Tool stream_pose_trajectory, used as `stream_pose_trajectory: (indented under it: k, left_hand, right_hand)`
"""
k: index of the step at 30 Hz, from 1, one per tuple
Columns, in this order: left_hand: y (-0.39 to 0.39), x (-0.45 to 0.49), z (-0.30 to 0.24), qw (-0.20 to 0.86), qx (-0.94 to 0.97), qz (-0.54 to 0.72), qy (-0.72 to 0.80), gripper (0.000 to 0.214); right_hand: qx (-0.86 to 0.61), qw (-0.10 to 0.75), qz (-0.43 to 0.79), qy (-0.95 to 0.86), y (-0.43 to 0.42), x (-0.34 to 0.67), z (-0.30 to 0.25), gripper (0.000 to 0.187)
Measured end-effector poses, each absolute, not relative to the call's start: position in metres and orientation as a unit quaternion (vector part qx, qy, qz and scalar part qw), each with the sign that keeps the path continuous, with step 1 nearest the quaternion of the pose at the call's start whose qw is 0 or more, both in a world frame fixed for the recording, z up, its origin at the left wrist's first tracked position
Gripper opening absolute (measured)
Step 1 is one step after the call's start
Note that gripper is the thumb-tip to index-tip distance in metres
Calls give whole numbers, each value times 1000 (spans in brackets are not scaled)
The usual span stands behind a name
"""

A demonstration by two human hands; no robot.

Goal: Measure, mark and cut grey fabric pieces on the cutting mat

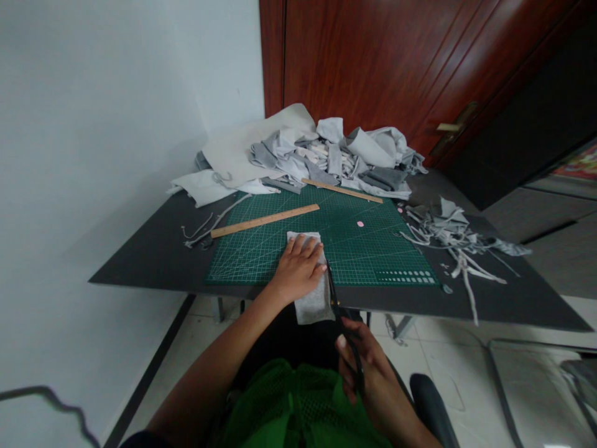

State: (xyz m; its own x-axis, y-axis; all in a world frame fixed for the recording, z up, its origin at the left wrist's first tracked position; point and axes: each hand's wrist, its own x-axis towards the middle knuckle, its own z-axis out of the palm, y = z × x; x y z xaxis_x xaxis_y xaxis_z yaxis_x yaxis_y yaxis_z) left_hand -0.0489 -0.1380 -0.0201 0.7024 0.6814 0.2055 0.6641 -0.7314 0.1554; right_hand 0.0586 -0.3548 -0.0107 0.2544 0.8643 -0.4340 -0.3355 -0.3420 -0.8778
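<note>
Scissors [335, 305] grasped by the right hand [366, 361] cross the cutting mat's [261, 255] near edge beside grey cloth [311, 306] overhanging that mat, pressed by the flat, ungripping left hand [301, 269], side cut seemingly unfinished, scraps [450, 227] lying right of the mat.

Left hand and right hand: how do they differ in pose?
The left hand lies flat on the grey cloth, while the right hand curls around the handles of black scissors. The left hand is over the green mat; the right hand is nearer the body, beyond the table's edge. Both are bare.
</note>
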Motion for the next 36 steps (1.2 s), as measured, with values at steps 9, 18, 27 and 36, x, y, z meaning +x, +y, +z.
stream_pose_trajectory:
  k: [9, 18, 27, 36]
  left_hand:
    - [-137, -49, -22, 33, 923, 129, 361, 56]
    - [-136, -52, -17, 79, 924, 201, 317, 36]
    - [-132, -56, -18, 132, 935, 198, 261, 18]
    - [-135, -57, -10, 155, 930, 179, 282, 21]
  right_hand:
    - [-589, 525, 576, -214, -352, 67, -6, 64]
    - [-619, 591, 488, -170, -342, 109, 5, 64]
    - [-580, 534, 562, -251, -369, 108, -6, 56]
    - [-551, 496, 621, -254, -384, 92, -12, 53]
